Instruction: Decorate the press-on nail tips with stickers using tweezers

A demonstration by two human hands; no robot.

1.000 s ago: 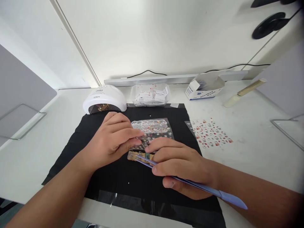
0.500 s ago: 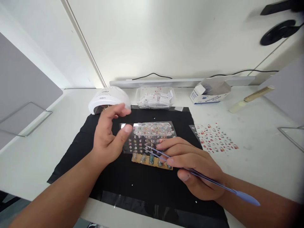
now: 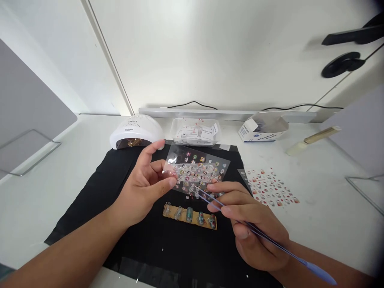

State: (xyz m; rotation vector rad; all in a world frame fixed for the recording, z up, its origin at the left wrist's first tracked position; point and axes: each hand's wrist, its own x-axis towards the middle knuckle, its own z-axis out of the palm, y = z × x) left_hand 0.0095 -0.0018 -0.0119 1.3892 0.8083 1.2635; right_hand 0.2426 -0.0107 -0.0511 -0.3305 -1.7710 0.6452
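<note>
Above the black mat (image 3: 99, 192), we hold a clear nail sticker sheet (image 3: 196, 170) lifted off the surface and tilted toward us, its rows of small coloured decals facing up. Our left hand (image 3: 144, 188) pinches the sheet's left edge between thumb and fingers, closed on it. Our right hand (image 3: 252, 224) grips a pair of pale blue tweezers (image 3: 255, 230), fingers wrapped firmly about them; the tips reach up and left to the sheet's lower edge and appear to touch it, though we cannot tell whether they hold a decal.

Just below the sheet, on the mat, lies a tan strip of nail tips (image 3: 190, 215) with five painted tips in a row, clear of both our hands.

Beyond the mat's far edge sit a white nail lamp (image 3: 133, 130) to the left and a clear plastic tub (image 3: 195, 131) of small white packets beside it. Farther right stands an opened white and blue box (image 3: 264, 127), and beyond that a long pale nail file (image 3: 313, 140) lies aslant on the white table (image 3: 324, 188). A second sticker sheet (image 3: 271, 187), with red and white decals, lies flat on the table just to the right of the mat, near our right hand but apart from it. A black cable (image 3: 192, 104) runs along the wall behind.
</note>
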